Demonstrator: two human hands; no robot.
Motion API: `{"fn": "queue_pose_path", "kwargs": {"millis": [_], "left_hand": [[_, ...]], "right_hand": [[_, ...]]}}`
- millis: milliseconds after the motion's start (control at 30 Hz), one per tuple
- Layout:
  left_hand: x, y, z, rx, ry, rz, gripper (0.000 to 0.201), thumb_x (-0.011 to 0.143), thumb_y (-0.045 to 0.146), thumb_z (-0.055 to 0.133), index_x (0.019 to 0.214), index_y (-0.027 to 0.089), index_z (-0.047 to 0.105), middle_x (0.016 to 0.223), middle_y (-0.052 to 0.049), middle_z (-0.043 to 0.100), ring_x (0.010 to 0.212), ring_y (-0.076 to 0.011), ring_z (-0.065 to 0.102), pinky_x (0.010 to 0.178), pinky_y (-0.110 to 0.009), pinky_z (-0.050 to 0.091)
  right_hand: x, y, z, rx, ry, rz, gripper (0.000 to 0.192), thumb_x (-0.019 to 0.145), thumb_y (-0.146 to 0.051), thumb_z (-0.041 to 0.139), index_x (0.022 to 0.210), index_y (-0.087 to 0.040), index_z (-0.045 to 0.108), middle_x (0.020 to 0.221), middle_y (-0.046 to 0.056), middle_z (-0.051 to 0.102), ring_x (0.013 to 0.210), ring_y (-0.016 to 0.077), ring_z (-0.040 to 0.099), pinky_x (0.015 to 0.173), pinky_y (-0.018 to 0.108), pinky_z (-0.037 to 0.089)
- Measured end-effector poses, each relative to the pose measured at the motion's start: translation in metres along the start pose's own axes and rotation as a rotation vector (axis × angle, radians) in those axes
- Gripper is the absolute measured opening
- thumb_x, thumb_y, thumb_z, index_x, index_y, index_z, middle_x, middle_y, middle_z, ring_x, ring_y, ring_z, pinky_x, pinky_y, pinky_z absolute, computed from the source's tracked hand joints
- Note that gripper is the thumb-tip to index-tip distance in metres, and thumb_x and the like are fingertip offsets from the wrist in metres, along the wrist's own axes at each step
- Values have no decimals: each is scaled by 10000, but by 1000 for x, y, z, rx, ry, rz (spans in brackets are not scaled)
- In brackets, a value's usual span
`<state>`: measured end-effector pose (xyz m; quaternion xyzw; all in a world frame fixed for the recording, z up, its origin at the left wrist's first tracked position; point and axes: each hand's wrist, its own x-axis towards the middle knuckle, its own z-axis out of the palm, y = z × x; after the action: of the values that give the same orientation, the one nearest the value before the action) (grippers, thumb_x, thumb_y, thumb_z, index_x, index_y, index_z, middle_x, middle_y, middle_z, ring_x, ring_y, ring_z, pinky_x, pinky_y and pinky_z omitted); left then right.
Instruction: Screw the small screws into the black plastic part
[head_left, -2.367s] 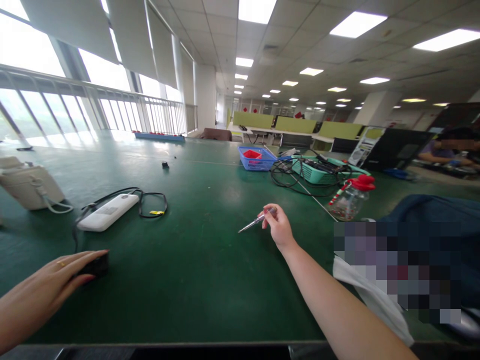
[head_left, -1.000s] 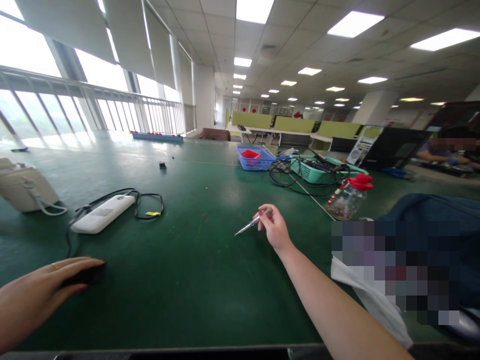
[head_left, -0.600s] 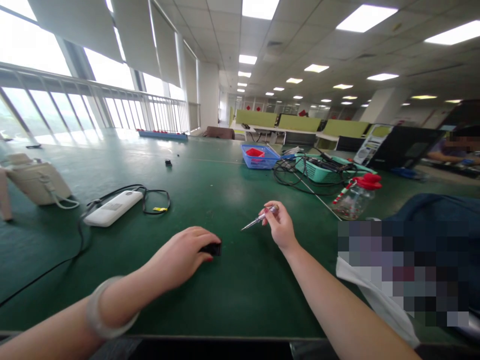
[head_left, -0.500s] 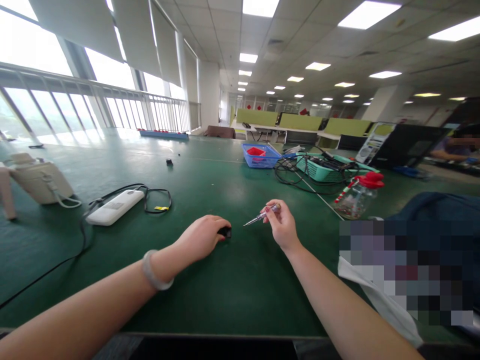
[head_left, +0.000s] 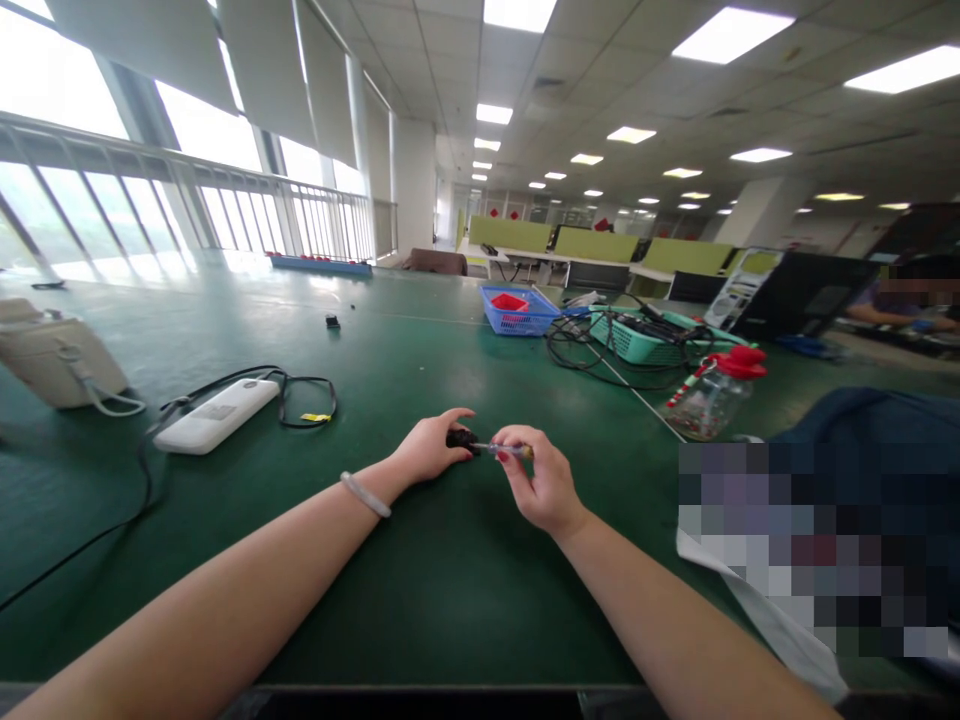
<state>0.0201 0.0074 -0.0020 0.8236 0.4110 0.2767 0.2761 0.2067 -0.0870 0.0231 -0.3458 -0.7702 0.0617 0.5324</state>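
Observation:
My left hand point(head_left: 429, 447) is closed round a small black block-like part point(head_left: 461, 440), thumb on the near side and fingers on the far side, low over the green table point(head_left: 420, 610). My right hand point(head_left: 546, 482) pinches the clear handle of a screwdriver point(head_left: 514, 450). Its shaft points left, and the tip meets the right side of the black part; whether it sits in a screw or slot is too small to tell. A pale bangle point(head_left: 365, 495) circles my left wrist.
Left lie a white power bank point(head_left: 217, 415) with a black cable and a beige bag point(head_left: 64, 355). Farther off are another small black part point(head_left: 333, 322), a blue basket point(head_left: 517, 312) and a green basket point(head_left: 637, 338). A red-lidded jar point(head_left: 716, 395) and dark cloth point(head_left: 885, 430) stand right.
My right hand has moved left, bringing the screwdriver tip from a gap away to the black part. My left hand has shifted slightly right and turned, so more of the part shows.

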Motion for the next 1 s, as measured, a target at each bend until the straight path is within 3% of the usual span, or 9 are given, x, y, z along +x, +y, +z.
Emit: {"fn": "queue_pose_path", "kwargs": {"millis": [167, 333, 600, 867, 1000], "left_hand": [[1, -1, 0, -7, 10, -22, 615, 725, 247, 734, 1300, 238, 512, 1105, -58, 736, 1061, -240, 671, 957, -351, 495], [-1, 4, -4, 187, 9, 62, 529, 764, 269, 690, 1272, 240, 544, 1107, -50, 736, 1082, -268, 648, 963, -387, 479], [0, 0, -4, 231, 19, 65, 371, 773, 273, 654, 1142, 235, 649, 1136, -36, 715, 1044, -235, 656, 938, -334, 494], [0, -2, -4, 224, 22, 74, 347, 758, 257, 656, 1105, 257, 669, 1060, -22, 723, 967, -216, 663, 884, -328, 517], [1, -2, -3, 234, 46, 115, 328, 763, 252, 652, 1090, 257, 681, 1069, -23, 724, 1011, -226, 647, 941, -354, 495]], "right_hand": [[0, 3, 5, -117, -128, -208, 173, 899, -145, 509, 1043, -240, 504, 968, 79, 658, 877, 212, 649, 781, 366, 540], [1, 5, 5, -176, -205, -255, 129, 918, -163, 508, 1028, -230, 498, 948, 79, 663, 860, 210, 648, 765, 357, 545], [2, -2, 6, -296, -292, -399, 104, 929, -155, 504, 1017, -206, 524, 992, 85, 665, 839, 190, 613, 752, 329, 516], [3, -15, 15, -492, -649, -506, 96, 906, -252, 554, 951, -189, 611, 926, 64, 643, 795, 186, 566, 756, 334, 453], [3, -16, 17, -493, -675, -488, 97, 877, -231, 568, 946, -181, 613, 943, 72, 644, 810, 197, 559, 762, 343, 447]]}}
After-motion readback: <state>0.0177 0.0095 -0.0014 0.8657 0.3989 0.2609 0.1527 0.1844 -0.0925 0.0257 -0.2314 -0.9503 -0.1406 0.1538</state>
